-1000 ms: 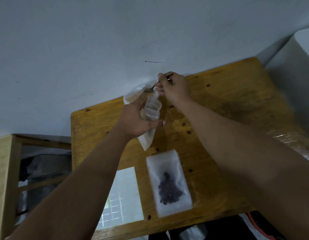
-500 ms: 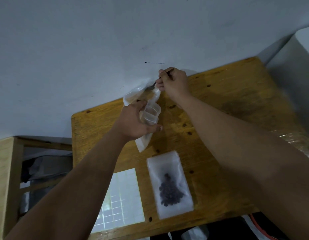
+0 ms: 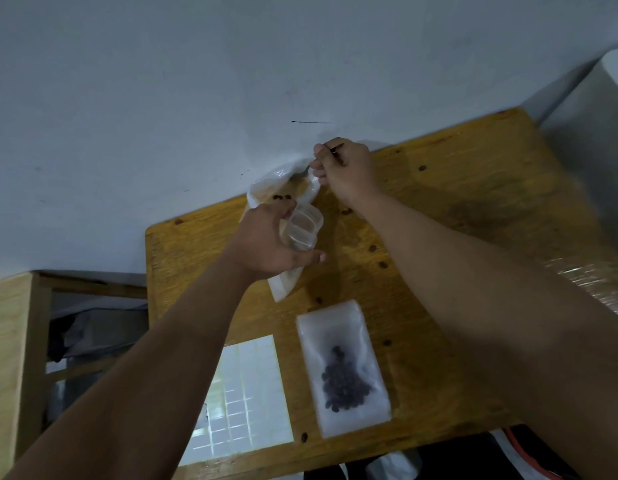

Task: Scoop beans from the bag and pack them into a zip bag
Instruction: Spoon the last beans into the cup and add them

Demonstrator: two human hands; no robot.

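Spoon (image 3: 337,149) shifted from zip bag mouth back into bean bag (image 3: 278,183) slumped against grey wall (image 3: 196,98). My right hand (image 3: 345,171) pinches its handle. My left hand (image 3: 266,244) curls around open zip bag (image 3: 302,225), held over wooden table (image 3: 456,209). Near edge: 1 filled pouch (image 3: 342,368), label sheet (image 3: 245,393) beside it. Loose beans (image 3: 382,265) scattered. My forearms hide much tabletop.

Both forearms are bare and reach from the near edge of the bench (image 3: 473,188) toward its far edge.

Left hand (image 3: 269,240): over the far left part of the bench, back facing up, fingers and thumb curled round the zip bag (image 3: 302,225).

Right hand (image 3: 347,171): at the far edge of the bench, fingers bunched, pinching the spoon (image 3: 336,151) by its handle.
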